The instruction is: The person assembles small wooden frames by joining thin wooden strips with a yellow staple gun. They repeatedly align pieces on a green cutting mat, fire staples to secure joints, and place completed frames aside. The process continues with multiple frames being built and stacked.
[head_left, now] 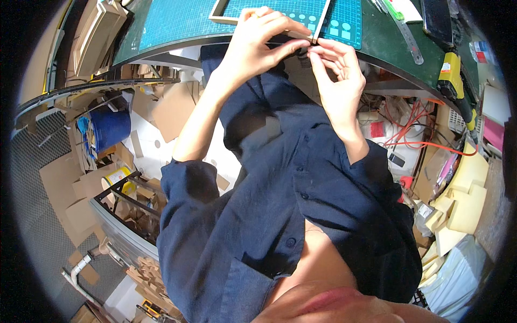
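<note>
A thin pale frame (222, 20), wood-like in look, lies over the near edge of a teal cutting mat (177, 27); the top of the picture cuts it off. My left hand (261, 40) is closed over the frame's near bar, fingers above and thumb below, reaching toward the near right corner. At that corner, the fingertips of my right hand (342, 67) meet in a pinch, close to my left fingertips. Something small and dark shows between the two hands, too small to name. My fingers hide much of the near bar.
The mat rests on a dark green table (377, 48). Right of it are a metal ruler (413, 48), a dark phone-like slab (437, 21) and a yellow-and-black tool (451, 75). Wooden frames (99, 37) stand at left. Below are a blue bin (110, 129), cardboard (175, 110) and orange cable (425, 144).
</note>
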A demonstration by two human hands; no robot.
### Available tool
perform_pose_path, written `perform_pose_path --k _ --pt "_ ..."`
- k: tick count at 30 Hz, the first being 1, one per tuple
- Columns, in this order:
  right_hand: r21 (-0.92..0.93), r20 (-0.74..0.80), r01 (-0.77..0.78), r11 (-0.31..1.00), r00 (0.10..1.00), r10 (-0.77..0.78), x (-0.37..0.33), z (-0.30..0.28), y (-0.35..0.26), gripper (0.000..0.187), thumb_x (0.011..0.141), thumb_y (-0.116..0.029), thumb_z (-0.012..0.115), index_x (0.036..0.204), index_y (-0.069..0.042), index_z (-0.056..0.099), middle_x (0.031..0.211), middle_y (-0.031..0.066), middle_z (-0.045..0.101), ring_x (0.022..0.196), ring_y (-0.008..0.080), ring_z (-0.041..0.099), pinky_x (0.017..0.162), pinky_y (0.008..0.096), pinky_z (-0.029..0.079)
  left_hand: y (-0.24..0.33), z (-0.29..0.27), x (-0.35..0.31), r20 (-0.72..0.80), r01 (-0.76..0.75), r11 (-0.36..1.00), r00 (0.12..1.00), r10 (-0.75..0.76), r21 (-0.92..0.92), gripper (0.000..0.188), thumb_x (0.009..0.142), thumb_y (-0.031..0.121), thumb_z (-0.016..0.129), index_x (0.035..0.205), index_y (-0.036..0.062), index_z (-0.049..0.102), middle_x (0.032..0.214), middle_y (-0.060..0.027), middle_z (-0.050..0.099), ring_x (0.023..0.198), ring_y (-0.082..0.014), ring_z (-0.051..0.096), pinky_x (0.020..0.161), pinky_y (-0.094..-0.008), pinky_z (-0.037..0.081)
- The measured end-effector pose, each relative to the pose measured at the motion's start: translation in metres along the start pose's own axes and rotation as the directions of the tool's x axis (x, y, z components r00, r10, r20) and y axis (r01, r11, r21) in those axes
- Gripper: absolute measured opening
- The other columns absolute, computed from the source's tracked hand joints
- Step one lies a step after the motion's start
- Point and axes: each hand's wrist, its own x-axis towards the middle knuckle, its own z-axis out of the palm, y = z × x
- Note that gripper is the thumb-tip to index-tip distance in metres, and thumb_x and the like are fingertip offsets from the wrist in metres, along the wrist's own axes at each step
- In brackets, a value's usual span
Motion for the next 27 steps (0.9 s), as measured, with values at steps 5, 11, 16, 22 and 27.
perform_pose_path --k 5,11,16,22,27 --pt "-0.029 -0.015 -0.044 0.999 0.999 0.044 0.001 0.000 0.003 0.032 0.094 0.000 0.071 0.125 0.001 0.065 0.110 0.0149 0.076 0.099 0.0184 0.075 0.088 0.0304 0.060 -0.013 -0.009 0.002 0.039 -0.042 0.998 0.998 0.044 -0.039 0.017 0.084 0.019 0.083 0.098 0.0139 0.078 0.096 0.0033 0.076 0.089 -0.0147 0.067 0.090 -0.0311 0.040" --pt "0.117 -0.030 -0.061 0.991 0.997 0.065 0.000 0.012 0.008 0.025 0.096 0.001 0.069 0.120 0.005 0.067 0.111 0.0144 0.076 0.101 0.0175 0.074 0.090 0.0292 0.060 -0.012 -0.005 0.002 0.011 -0.023 0.995 1.000 0.024 -0.100 0.019 0.083 0.020 0.085 0.099 0.0136 0.077 0.095 0.0033 0.076 0.087 -0.0146 0.067 0.089 -0.0310 0.040" --pt "0.142 -0.062 -0.042 0.989 0.997 0.051 0.000 0.016 0.013 0.021 0.094 0.000 0.073 0.113 0.004 0.069 0.110 0.0138 0.076 0.099 0.0156 0.074 0.089 0.0281 0.060 0.001 -0.008 0.000 0.012 0.075 0.987 0.997 -0.074 -0.143 0.021 0.084 0.012 0.081 0.104 0.0127 0.077 0.096 -0.0001 0.074 0.087 -0.0185 0.065 0.086 -0.0338 0.041" --pt "0.171 -0.089 -0.040 0.984 0.994 0.056 -0.001 0.020 0.019 0.019 0.092 0.000 0.075 0.109 0.004 0.070 0.107 0.0131 0.077 0.097 0.0147 0.074 0.088 0.0278 0.060 0.005 -0.009 0.004 0.025 0.092 0.981 0.996 -0.089 -0.173 0.021 0.082 0.012 0.083 0.103 0.0150 0.078 0.093 0.0025 0.075 0.086 -0.0161 0.065 0.087 -0.0332 0.038" --pt "0.171 -0.087 -0.043 0.984 0.995 0.058 -0.002 0.020 0.020 0.016 0.091 0.000 0.076 0.106 0.004 0.071 0.107 0.0133 0.077 0.096 0.0152 0.074 0.088 0.0278 0.060 0.003 -0.010 0.006 0.054 0.115 0.972 0.993 -0.106 -0.204 0.019 0.083 0.012 0.082 0.101 0.0155 0.079 0.091 0.0026 0.075 0.084 -0.0151 0.065 0.087 -0.0327 0.037"
